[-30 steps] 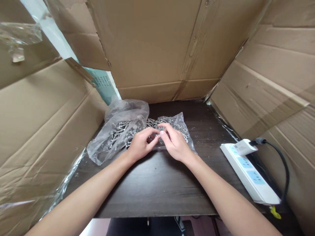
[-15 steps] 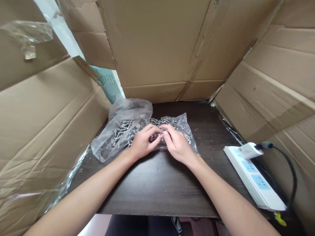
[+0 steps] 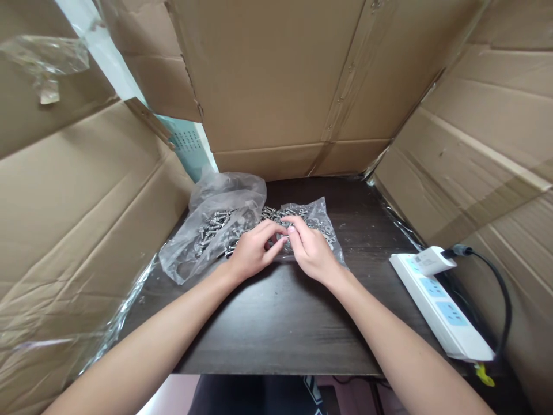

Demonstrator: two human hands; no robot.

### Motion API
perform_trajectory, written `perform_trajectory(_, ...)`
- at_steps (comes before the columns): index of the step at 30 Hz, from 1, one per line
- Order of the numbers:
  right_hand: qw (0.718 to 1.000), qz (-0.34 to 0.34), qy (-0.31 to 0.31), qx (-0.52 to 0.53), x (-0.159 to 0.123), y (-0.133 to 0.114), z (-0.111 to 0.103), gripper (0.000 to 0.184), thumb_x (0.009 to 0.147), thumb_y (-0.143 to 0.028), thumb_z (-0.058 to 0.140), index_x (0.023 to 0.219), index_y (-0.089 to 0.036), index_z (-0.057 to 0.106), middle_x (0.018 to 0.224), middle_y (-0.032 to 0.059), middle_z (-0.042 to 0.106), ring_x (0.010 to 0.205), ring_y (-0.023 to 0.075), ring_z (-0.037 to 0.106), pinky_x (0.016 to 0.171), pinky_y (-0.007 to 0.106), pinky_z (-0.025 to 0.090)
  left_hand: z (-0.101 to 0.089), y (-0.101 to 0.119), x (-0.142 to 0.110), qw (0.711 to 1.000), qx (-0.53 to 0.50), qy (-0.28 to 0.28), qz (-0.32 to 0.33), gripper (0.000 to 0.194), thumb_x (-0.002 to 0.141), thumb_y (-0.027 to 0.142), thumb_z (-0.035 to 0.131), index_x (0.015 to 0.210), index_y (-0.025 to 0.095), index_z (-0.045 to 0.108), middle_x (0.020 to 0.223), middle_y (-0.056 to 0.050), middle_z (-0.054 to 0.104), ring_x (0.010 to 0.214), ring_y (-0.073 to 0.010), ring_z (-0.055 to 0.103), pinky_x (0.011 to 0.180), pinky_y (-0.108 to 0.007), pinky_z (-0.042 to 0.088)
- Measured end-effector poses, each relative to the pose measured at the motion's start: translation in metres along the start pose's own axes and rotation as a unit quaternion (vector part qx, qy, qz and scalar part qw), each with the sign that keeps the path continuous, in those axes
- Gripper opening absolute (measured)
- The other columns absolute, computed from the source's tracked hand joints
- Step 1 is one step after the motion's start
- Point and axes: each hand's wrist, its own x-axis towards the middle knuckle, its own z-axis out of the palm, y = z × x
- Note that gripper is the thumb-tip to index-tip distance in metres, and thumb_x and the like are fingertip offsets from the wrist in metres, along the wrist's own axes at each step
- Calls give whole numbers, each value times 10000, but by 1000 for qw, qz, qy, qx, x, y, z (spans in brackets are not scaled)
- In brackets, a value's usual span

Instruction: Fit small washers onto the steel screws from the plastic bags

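Note:
My left hand (image 3: 254, 249) and my right hand (image 3: 314, 249) meet over the near edge of the spread plastic bag (image 3: 338, 257). Between their fingertips is a small shiny metal screw (image 3: 285, 236), mostly covered by the fingers. Thumb and index finger of the left hand pinch at one end; the right fingers close on the other. Whether a nut or washer is on it is too small to tell. Just beyond the hands lie loose screws (image 3: 270, 213), with flat washers (image 3: 325, 226) to the right. A second clear bag (image 3: 175, 266) holds more screws (image 3: 219, 219) left of my left hand.
A dark wooden table (image 3: 276, 323) carries everything, enclosed by cardboard walls (image 3: 276, 86) at the back and sides. On the right lies a white power strip (image 3: 449, 323) with a white adapter (image 3: 434, 261) and a black cable (image 3: 503, 288).
The view has shifted slightly. Both hands stay together at the same spot, with only a slight change at the fingertips around the screw.

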Motion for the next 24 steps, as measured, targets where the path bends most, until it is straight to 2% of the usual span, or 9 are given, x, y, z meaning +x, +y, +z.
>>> perform_trajectory(2, 1000, -3, 17, 24, 0, 1, 0, 373, 1048, -334, 360, 1308, -198, 589, 837, 48, 708, 731, 215, 671, 714, 338, 486, -1, -1, 0, 1000, 1, 15, -14, 96, 1018, 228, 591, 1066, 174, 654, 981, -53, 673, 777, -135, 625, 654, -226, 532)
perform_trajectory(4, 998, -24, 26, 48, -1, 2, 0, 374, 1005, -322, 460, 1345, -200, 559, 1033, 83, 717, 795, 206, 678, 729, 333, 509, -2, -3, 1, 999, 0, 33, -26, 94, 1017, 239, 595, 1055, 174, 651, 973, -52, 675, 769, -136, 624, 652, -229, 533)
perform_trajectory(6, 998, -39, 17, 52, -1, 3, 1, 455, 945, -279, 546, 1393, -207, 517, 1174, 103, 692, 787, 189, 672, 712, 326, 517, -2, -4, 1, 999, -4, 39, -31, 91, 1014, 238, 595, 1051, 173, 648, 967, -49, 673, 763, -134, 627, 651, -228, 533)
perform_trajectory(7, 998, -41, 6, 48, -2, 3, 2, 473, 935, -263, 555, 1403, -209, 508, 1170, 100, 694, 758, 183, 665, 695, 324, 513, -2, -5, 1, 999, -6, 37, -30, 90, 1013, 235, 594, 1050, 172, 649, 964, -48, 671, 757, -131, 628, 651, -227, 533)
perform_trajectory(12, 999, -28, -21, 27, -3, 0, 6, 363, 1030, -302, 429, 1371, -227, 532, 887, 33, 721, 681, 201, 640, 677, 335, 479, -1, -6, 1, 999, -8, 38, -31, 90, 1009, 230, 597, 1046, 171, 654, 953, -45, 670, 762, -133, 633, 665, -228, 536)
perform_trajectory(17, 998, -42, 39, 26, -3, -2, 7, 440, 988, -325, 523, 1413, -214, 502, 1199, 105, 694, 700, 174, 643, 694, 332, 507, -1, -5, 0, 999, -14, 33, -29, 95, 1000, 210, 599, 1058, 175, 665, 958, -44, 675, 727, -124, 624, 642, -224, 528)
perform_trajectory(18, 998, -45, 36, 27, -3, -2, 6, 439, 990, -318, 514, 1416, -213, 502, 1176, 101, 703, 697, 175, 644, 690, 329, 503, -1, -5, 0, 999, -14, 29, -26, 95, 1002, 212, 600, 1058, 175, 666, 965, -46, 678, 732, -125, 624, 645, -226, 527)
perform_trajectory(22, 1000, -6, 21, 8, -2, -1, 3, 354, 1041, -320, 385, 1309, -213, 590, 838, 36, 720, 627, 191, 628, 660, 323, 459, 0, -3, -1, 1000, -9, 12, -12, 103, 1015, 233, 602, 1071, 176, 667, 969, -49, 676, 732, -126, 613, 660, -234, 523)
perform_trajectory(24, 999, -1, 35, 14, -2, -2, 3, 331, 1026, -323, 412, 1267, -211, 610, 859, 41, 721, 657, 194, 635, 669, 322, 462, 0, -2, -1, 1000, -10, 15, -14, 105, 1017, 234, 600, 1074, 176, 666, 957, -45, 670, 721, -122, 610, 653, -230, 521)
